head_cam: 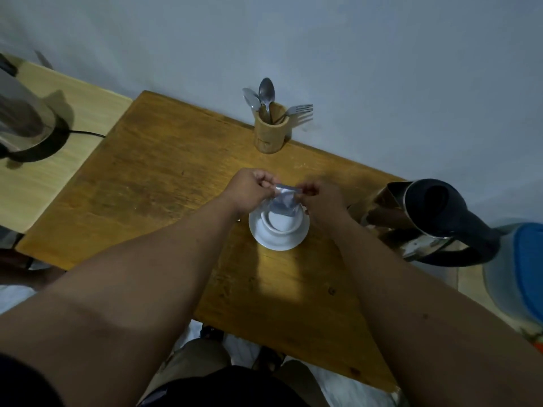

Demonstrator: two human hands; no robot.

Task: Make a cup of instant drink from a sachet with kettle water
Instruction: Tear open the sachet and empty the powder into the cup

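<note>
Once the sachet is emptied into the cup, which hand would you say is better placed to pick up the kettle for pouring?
Probably the right hand. The kettle stands just right of the cup, its black handle on the person's right. The left hand would have to cross over the cup. Both now pinch the sachet.

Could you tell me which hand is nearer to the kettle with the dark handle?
Right. The right hand pinches the sachet just left of the kettle; the left hand holds its far side.
</note>
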